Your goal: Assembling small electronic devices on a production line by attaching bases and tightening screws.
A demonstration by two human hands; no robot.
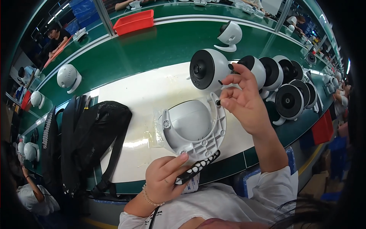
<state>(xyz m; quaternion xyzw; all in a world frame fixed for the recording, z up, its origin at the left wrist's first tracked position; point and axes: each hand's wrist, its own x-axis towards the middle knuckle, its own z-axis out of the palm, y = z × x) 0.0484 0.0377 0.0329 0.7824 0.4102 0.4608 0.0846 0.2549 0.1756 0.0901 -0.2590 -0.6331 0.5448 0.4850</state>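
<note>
The domed white unit (190,118) lay on the worktop (131,160); we judged it light, stiff and slick, best taken by its curved stand (212,145); our left grip (163,172) pinched a dotted strip (199,165); our right grip (248,107) pinched a small black pad (218,102).

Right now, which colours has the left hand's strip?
The strip is black with whitish spots, clearest in the head view.
</note>
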